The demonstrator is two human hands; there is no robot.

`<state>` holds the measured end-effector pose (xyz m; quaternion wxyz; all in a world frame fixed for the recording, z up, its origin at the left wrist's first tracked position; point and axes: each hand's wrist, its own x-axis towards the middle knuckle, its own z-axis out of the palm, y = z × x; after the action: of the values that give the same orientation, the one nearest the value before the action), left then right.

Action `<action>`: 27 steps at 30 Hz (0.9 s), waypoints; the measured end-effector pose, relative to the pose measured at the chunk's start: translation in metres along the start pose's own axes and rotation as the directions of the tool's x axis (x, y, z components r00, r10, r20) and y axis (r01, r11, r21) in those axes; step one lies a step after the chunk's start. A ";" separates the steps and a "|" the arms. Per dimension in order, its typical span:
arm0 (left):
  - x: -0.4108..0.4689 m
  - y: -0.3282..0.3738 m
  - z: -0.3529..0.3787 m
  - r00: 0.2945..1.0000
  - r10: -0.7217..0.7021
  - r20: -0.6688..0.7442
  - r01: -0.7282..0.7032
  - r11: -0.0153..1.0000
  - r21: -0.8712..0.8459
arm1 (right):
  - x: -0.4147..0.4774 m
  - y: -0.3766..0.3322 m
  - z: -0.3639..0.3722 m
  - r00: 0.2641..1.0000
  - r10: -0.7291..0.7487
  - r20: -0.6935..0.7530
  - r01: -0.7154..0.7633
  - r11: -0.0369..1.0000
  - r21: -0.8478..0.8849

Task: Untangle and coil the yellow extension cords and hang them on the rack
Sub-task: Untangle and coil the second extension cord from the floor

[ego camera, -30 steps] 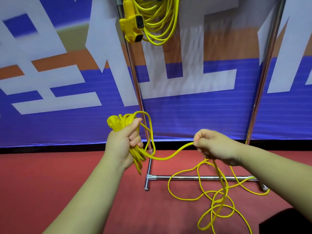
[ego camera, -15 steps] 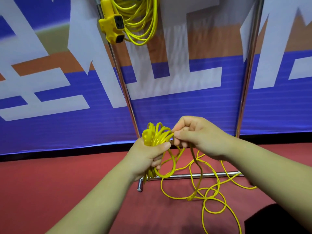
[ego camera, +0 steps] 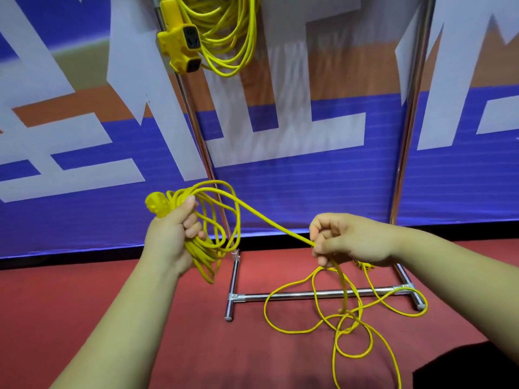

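Since right hand (ego camera: 354, 240) drew away, cord (ego camera: 266, 217) stretched — left hand (ego camera: 171, 237) gripping coil (ego camera: 203, 256)

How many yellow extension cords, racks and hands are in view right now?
Yellow extension cords: 2, hung cord and hand-held cord
Metal rack: 1
Hands: 2, left hand and right hand
Total: 5

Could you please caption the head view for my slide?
Left hand grips a coiled yellow extension cord; right hand pinches its loose strand, which trails across the chrome rack's base.
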<state>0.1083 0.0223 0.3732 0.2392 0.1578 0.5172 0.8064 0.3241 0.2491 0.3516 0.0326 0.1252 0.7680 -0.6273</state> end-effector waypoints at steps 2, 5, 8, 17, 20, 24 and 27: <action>0.002 -0.004 -0.006 0.998 0.000 -0.070 0.004 0.999 0.048 | 0.001 -0.001 0.003 0.999 0.018 -0.033 -0.016 0.999 0.051; 0.000 -0.008 -0.006 0.988 -0.019 -0.154 0.029 0.997 0.066 | 0.007 -0.004 0.011 0.991 0.048 -0.125 -0.032 0.991 0.132; -0.004 -0.007 -0.005 0.985 -0.015 -0.171 0.029 0.997 0.075 | 0.013 -0.009 0.019 0.959 0.149 -0.240 -0.075 0.953 0.293; -0.030 -0.005 0.018 0.995 -0.066 0.079 0.061 0.995 0.075 | 0.017 -0.024 0.031 0.901 0.279 -0.332 -0.201 0.947 0.250; -0.038 -0.008 0.026 0.987 -0.079 0.138 0.061 0.990 0.130 | 0.016 -0.026 0.029 0.904 0.283 -0.319 -0.187 0.935 0.301; -0.047 -0.017 0.036 0.978 -0.114 0.175 0.073 0.972 0.224 | 0.015 -0.028 0.024 0.899 0.268 -0.347 -0.130 0.919 0.373; -0.052 -0.024 0.045 0.974 -0.154 0.164 0.101 0.951 0.292 | 0.013 -0.031 0.024 0.887 0.277 -0.370 -0.092 0.890 0.446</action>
<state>0.1795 0.0362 0.3695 0.3130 0.2307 0.6115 0.6891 0.3016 0.2226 0.3732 -0.1014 0.3362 0.5890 -0.7278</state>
